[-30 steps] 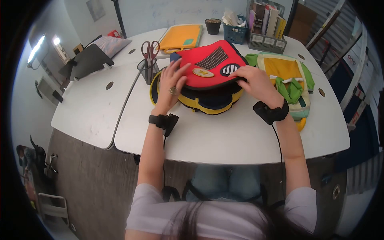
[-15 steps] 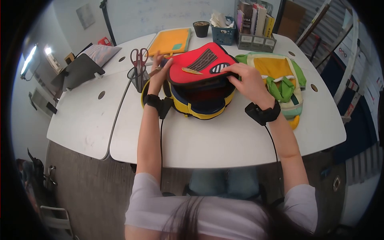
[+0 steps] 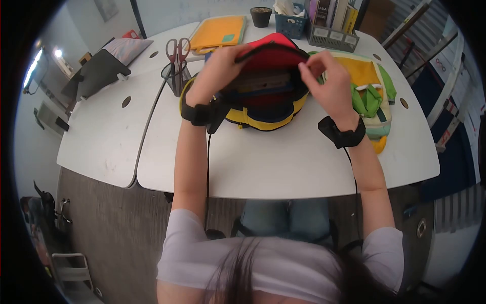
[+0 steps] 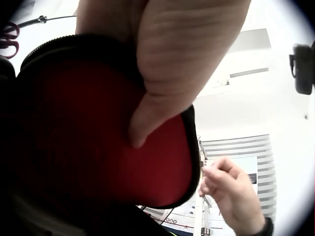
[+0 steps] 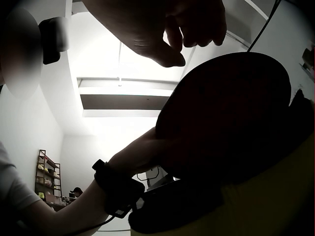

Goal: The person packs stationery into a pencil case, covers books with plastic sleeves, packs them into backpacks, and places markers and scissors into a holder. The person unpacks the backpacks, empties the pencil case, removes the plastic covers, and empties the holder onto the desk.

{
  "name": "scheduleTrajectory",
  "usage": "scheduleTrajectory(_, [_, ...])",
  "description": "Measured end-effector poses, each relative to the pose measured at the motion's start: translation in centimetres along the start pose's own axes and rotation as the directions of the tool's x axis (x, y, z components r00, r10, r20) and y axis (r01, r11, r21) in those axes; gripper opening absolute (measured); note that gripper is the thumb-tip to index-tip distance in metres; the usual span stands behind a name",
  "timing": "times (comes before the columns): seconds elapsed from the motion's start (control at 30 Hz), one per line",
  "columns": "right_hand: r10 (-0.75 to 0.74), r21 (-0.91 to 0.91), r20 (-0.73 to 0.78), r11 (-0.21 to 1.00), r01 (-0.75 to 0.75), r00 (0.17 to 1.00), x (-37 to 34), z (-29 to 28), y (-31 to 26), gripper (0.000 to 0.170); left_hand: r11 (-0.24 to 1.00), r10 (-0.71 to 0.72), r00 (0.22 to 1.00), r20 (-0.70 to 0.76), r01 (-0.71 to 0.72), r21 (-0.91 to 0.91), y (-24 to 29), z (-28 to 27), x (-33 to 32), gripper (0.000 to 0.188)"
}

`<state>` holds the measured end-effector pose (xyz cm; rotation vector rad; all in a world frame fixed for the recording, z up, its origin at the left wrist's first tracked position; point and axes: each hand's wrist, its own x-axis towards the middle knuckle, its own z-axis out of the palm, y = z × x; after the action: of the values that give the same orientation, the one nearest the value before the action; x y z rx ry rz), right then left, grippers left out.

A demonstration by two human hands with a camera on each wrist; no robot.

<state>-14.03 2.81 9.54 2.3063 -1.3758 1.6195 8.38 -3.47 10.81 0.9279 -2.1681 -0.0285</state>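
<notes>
A red, navy and yellow backpack (image 3: 268,121) stands on the table with its red flap (image 3: 276,58) lifted. My left hand (image 3: 217,73) grips the flap at its left edge, the thumb (image 4: 145,120) lying on the red lining. Close to the flap's right edge is my right hand (image 3: 330,83), its fingers loosely bent. Light shows between its thumb (image 5: 170,56) and the dark zipper edge in the right wrist view. Pale and blue flat items (image 3: 266,82) show inside the main compartment, partly in shadow.
A green, cream and yellow backpack (image 3: 377,126) lies to the right. At left stands a mesh cup (image 3: 177,83) with scissors (image 3: 178,50). Behind are an orange folder (image 3: 215,34), a plant pot (image 3: 260,17), a teal basket (image 3: 290,26) and a grey book bin (image 3: 331,39).
The flap has gone from lying over the bag to raised, its lining facing me. My left hand has moved up onto its edge; my right hand has come off the flap's corner.
</notes>
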Motion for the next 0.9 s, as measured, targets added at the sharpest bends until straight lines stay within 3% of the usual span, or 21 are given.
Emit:
scheduleTrajectory(0.03, [0.008, -0.004, 0.001, 1.000, -0.008, 1.000, -0.4, 0.2, -0.2, 0.017, 0.997, -0.077, 0.995, -0.059, 0.075, -0.030, -0.3, -0.2, 0.1, 0.024])
scheduleTrajectory(0.1, [-0.314, -0.030, 0.235, 0.944, 0.330, 0.920, -1.3, 1.0, -0.1, 0.017, 0.997, -0.078, 0.955, -0.287, 0.066, -0.050, -0.2, -0.6, 0.4, 0.023])
scheduleTrajectory(0.17, [-0.361, 0.000, 0.282, 0.927, 0.376, 0.889, -2.6, 2.8, 1.7, 0.022, 0.993, -0.110, 0.942, -0.318, 0.090, -0.077, -0.3, -0.8, 0.3, 0.022])
scheduleTrajectory(0.2, [-0.213, -0.093, 0.527, 0.948, 0.305, 0.823, -3.0, 3.0, 2.2, 0.024, 0.998, -0.061, 0.934, -0.353, 0.047, -0.047, -0.7, -0.9, 0.4, 0.022])
scheduleTrajectory(0.23, [-0.040, -0.198, 0.721, 0.945, 0.261, 0.692, -3.3, 3.2, 2.6, 0.026, 1.000, -0.009, 0.922, -0.387, 0.004, -0.014, -0.8, -0.9, 0.3, 0.022])
scheduleTrajectory(0.3, [0.013, -0.221, 0.774, 0.942, 0.251, 0.633, -3.4, 3.2, 2.4, 0.031, 1.000, -0.021, 0.918, -0.397, 0.024, 0.002, 1.1, -1.9, 0.3, 0.023])
scheduleTrajectory(0.37, [0.156, -0.237, 0.817, 0.969, 0.076, 0.556, -2.6, 3.1, 2.5, 0.029, 0.958, -0.204, 0.923, -0.326, 0.120, -0.261, 3.5, -2.8, 0.6, 0.021])
scheduleTrajectory(0.4, [0.162, -0.241, 0.817, 0.968, 0.073, 0.554, -2.0, 3.1, 2.6, 0.029, 0.957, -0.205, 0.924, -0.323, 0.119, -0.266, 3.5, -2.5, 0.7, 0.021])
scheduleTrajectory(0.47, [0.042, -0.041, 0.785, 0.999, -0.015, 0.618, -0.4, 3.5, 3.4, 0.027, 0.981, 0.101, 0.881, -0.462, -0.164, -0.099, 3.3, -2.2, 1.1, 0.022])
scheduleTrajectory(0.5, [-0.027, -0.004, 0.777, 0.999, 0.048, 0.629, 0.7, 3.9, 4.3, 0.028, 0.981, 0.103, 0.881, -0.462, -0.167, -0.100, 3.0, -1.9, 1.2, 0.022])
scheduleTrajectory(0.57, [-0.023, -0.103, 0.702, 0.986, 0.134, 0.712, 3.1, 5.2, 5.5, 0.030, 0.996, 0.033, 0.883, -0.468, -0.067, -0.057, 2.4, -1.2, 1.1, 0.024])
scheduleTrajectory(0.63, [0.017, -0.230, 0.671, 0.955, 0.186, 0.741, 6.2, 7.8, 7.4, 0.038, 0.995, 0.020, 0.890, -0.456, -0.063, -0.079, 2.3, -1.2, 0.9, 0.024])
scheduleTrajectory(0.67, [0.014, -0.225, 0.671, 0.956, 0.186, 0.741, 7.8, 9.5, 9.1, 0.038, 0.993, 0.011, 0.894, -0.448, -0.063, -0.102, 2.2, -1.2, 0.9, 0.024])
scheduleTrajectory(0.73, [-0.076, -0.275, 0.694, 0.891, 0.362, 0.716, 9.8, 12.4, 12.1, 0.044, 0.991, 0.030, 0.891, -0.453, -0.086, -0.102, 2.0, -0.7, 1.0, 0.023])
scheduleTrajectory(0.77, [-0.083, -0.272, 0.694, 0.889, 0.367, 0.715, 10.1, 12.7, 11.9, 0.044, 0.988, 0.048, 0.886, -0.462, -0.109, -0.106, 1.9, -0.8, 1.0, 0.023])
scheduleTrajectory(0.8, [-0.098, -0.272, 0.671, 0.890, 0.367, 0.735, 10.5, 13.7, 11.4, 0.045, 0.988, -0.030, 0.943, -0.330, -0.023, -0.155, 2.0, -1.2, 0.7, 0.029])
scheduleTrajectory(0.83, [-0.112, -0.270, 0.647, 0.891, 0.364, 0.754, 11.0, 15.0, 10.9, 0.045, 0.988, -0.031, 0.942, -0.333, -0.021, -0.151, 1.8, -1.2, 0.7, 0.029])
scheduleTrajectory(0.9, [-0.148, -0.265, 0.600, 0.890, 0.371, 0.786, 11.0, 16.1, 10.0, 0.045, 0.991, 0.103, 0.907, -0.409, -0.128, -0.036, 1.3, -0.5, 0.7, 0.025])
